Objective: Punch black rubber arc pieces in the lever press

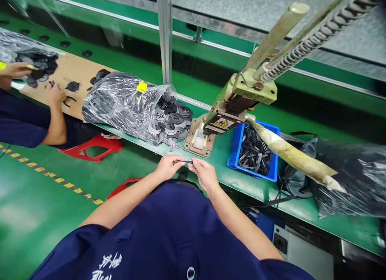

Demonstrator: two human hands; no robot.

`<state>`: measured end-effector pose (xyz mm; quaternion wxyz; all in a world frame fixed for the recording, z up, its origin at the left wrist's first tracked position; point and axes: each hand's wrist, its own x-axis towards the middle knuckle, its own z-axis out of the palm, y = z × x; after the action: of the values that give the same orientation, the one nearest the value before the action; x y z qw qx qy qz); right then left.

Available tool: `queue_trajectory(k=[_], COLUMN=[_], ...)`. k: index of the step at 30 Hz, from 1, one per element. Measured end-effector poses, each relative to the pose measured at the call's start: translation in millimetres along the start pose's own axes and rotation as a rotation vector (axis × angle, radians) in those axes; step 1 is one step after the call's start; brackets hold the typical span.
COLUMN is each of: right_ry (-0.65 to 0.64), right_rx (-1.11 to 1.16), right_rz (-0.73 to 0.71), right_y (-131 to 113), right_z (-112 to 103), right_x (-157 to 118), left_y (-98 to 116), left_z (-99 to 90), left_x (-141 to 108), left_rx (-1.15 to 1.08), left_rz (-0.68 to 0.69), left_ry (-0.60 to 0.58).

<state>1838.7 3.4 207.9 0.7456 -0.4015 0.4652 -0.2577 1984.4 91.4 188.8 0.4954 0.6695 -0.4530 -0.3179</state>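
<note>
- Nearest the camera, a navy work shirt [169, 227] fills the bottom of the frame.
- Just above it, the left hand [169, 166] and the right hand [206, 175] pinch a small dark part [188, 162] between the fingertips, one at each end.
- That part is at the centre of the frame, in front of the hand press [255, 89] and off its base plate [204, 152]. Whether it is finished or only half worked cannot be told (it is a mere sliver at this angle).
- Plenty of stock lies to either side: curved grey pieces [171, 121] spill from a clear plastic bag [120, 99] left of the press, and narrow black parts [255, 151] crowd a blue bin [233, 162] to its right. Nothing shows which of these have been worked and which are left.
- The press ram stands over a whitish block [199, 141] on the base plate. The wrapped lever [295, 159] slants down to the right, passing over the bin's right side, so reaching in there would probably mean working around it.
- A black plastic bag [346, 171] takes up the right end of the green counter [221, 173].
- At upper left, a co-worker's hand [56, 94] is over cardboard [68, 67], well apart; a red stool [90, 148] stands below.
</note>
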Motion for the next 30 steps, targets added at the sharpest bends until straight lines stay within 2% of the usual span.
queue_trajectory(k=[6, 22, 25, 28, 30], right_ry=[-0.021, -0.084, -0.071, -0.03, 0.007], right_rx=[0.002, 0.045, 0.055, 0.06, 0.056], right_rz=[0.035, 0.086, 0.078, 0.048, 0.014], right_y=[-4.0, -14.0, -12.7, -11.9, -11.4], right_z=[-3.3, -22.9, -23.1, -17.5, -10.6], right_x=[12.3, 42.8, 46.7, 50.7, 54.6], left_y=[-2.5, 7.6, 4.7, 0.6, -0.8], left_z=[1.7, 18.1, 21.2, 23.0, 21.8], left_x=[10.4, 32.2, 38.9, 54.3, 68.6], left_rx=[0.023, 0.072, -0.027, -0.311, -0.502], left_rz=[-0.092, -0.15, -0.242, -0.452, -0.592], left_ry=[-0.019, 0.013, 0.018, 0.004, -0.068])
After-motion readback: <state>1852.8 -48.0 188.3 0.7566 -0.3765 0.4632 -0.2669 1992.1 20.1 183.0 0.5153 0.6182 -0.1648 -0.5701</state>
